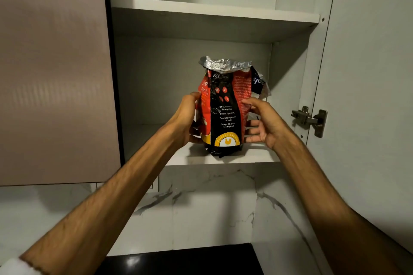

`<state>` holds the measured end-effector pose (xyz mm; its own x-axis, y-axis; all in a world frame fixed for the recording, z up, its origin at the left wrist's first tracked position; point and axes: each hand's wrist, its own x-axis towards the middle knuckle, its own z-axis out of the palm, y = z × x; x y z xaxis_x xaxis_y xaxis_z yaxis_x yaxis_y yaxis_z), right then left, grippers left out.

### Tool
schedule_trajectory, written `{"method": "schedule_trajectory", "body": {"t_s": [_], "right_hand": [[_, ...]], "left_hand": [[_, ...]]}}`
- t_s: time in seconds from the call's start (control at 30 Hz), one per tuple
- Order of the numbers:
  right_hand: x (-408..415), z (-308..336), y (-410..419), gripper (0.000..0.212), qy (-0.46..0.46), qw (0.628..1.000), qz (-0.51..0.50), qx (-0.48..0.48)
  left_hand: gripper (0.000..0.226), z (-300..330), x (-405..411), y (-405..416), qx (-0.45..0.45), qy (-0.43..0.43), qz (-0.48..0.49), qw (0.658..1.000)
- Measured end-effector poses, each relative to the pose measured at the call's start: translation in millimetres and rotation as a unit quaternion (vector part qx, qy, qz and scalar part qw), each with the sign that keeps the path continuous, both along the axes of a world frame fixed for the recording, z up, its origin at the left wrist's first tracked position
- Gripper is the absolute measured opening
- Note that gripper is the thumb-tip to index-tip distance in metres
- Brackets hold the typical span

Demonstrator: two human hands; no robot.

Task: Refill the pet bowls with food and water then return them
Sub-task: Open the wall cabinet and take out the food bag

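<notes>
A red and black pet food bag (225, 109) with a crumpled silver top stands upright at the front edge of the lower cabinet shelf (257, 156). My left hand (187, 118) grips the bag's left side, fingers wrapped behind it. My right hand (263, 123) holds the right side, thumb on the front and fingers spread along the lower part. No pet bowls are in view.
The wall cabinet stands open: a closed door (53, 73) on the left, the opened door (368, 96) with a metal hinge (310, 119) on the right. An upper shelf (212, 10) holds nothing visible. Marble backsplash (201, 207) and a dark countertop (178, 261) lie below.
</notes>
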<state>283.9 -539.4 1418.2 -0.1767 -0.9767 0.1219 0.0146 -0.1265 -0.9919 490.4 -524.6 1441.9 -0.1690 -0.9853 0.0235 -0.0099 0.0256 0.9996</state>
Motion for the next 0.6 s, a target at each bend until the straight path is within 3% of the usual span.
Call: {"method": "schedule_trajectory", "body": {"t_s": [0.23,0.6], "right_hand": [[15,0,47,0.057,0.007,1.000,-0.014,-0.007],[47,-11,135,0.038,0.012,0.999,-0.030,-0.027]], "left_hand": [[0.038,-1,18,40,-0.013,0.003,-0.025,1.000],[0.039,-10,55,119,-0.024,0.004,-0.045,0.999]]}}
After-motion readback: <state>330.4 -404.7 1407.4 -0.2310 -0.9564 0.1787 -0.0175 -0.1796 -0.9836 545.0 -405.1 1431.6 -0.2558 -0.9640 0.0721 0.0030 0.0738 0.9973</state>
